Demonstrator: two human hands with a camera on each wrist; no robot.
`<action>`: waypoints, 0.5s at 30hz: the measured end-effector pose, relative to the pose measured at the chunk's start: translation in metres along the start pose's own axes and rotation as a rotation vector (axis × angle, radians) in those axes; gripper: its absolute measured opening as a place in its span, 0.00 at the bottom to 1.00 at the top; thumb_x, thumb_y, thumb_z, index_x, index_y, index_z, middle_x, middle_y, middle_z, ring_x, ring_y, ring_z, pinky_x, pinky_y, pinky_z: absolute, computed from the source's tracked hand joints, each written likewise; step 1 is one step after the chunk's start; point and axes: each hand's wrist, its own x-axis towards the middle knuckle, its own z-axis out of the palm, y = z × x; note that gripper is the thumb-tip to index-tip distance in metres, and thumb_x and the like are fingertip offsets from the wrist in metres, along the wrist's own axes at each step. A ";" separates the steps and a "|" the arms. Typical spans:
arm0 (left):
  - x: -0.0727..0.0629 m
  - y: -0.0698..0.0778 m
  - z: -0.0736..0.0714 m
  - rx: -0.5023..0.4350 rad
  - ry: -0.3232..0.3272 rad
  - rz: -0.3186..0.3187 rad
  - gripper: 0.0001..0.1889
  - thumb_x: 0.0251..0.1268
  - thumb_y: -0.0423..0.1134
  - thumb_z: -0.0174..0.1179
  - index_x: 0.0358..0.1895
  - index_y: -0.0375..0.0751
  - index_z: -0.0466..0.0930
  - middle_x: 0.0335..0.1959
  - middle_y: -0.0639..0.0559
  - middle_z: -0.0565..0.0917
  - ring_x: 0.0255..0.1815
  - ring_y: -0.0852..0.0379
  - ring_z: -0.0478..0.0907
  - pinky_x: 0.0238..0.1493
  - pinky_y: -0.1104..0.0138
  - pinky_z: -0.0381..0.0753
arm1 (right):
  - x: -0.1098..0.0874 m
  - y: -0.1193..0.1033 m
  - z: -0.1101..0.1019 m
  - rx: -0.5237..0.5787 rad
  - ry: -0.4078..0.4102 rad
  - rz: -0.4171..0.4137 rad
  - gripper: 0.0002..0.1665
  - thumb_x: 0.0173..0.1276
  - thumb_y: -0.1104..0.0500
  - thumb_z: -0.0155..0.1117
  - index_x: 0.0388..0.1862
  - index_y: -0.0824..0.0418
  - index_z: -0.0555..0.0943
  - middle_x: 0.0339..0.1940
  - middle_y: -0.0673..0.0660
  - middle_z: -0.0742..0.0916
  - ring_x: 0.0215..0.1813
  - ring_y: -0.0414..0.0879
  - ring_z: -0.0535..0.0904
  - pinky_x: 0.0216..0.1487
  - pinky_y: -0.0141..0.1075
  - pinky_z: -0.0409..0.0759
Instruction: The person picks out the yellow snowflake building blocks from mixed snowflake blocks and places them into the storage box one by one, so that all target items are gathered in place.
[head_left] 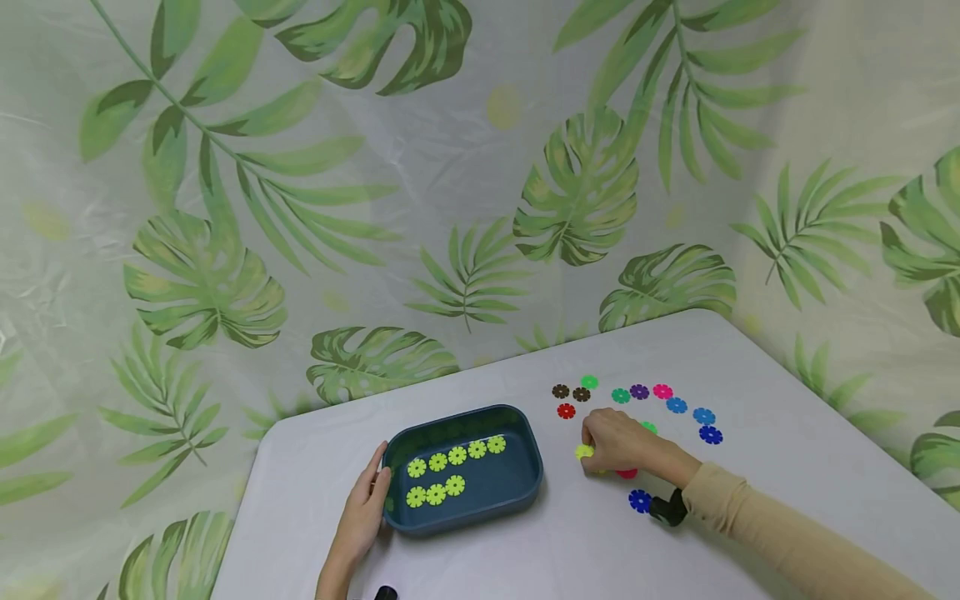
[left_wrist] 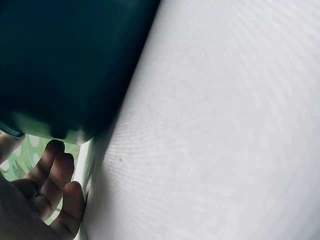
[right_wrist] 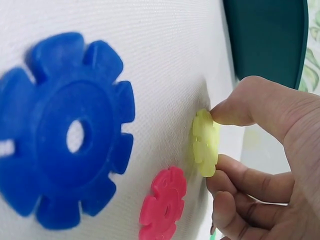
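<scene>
A dark blue tray lies on the white table with two rows of yellow-green notched discs inside. At its left end my left hand holds the rim, thumb at the edge and fingers against the outer wall. To the right of the tray, my right hand pinches a yellow notched disc between thumb and fingers, at the table surface. Close to this hand lie a pink-red disc and a dark blue disc, both with centre holes.
Beyond the right hand, loose discs lie in an arc: brown, red, green, purple, pink and several blue ones. A leaf-patterned sheet hangs behind the table.
</scene>
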 end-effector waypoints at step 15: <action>-0.002 0.001 0.001 0.016 0.014 0.028 0.28 0.84 0.51 0.44 0.81 0.54 0.57 0.45 0.43 0.77 0.42 0.51 0.73 0.41 0.59 0.71 | 0.004 0.003 -0.001 0.029 0.006 -0.006 0.16 0.51 0.54 0.80 0.30 0.58 0.80 0.27 0.48 0.77 0.30 0.44 0.72 0.31 0.35 0.75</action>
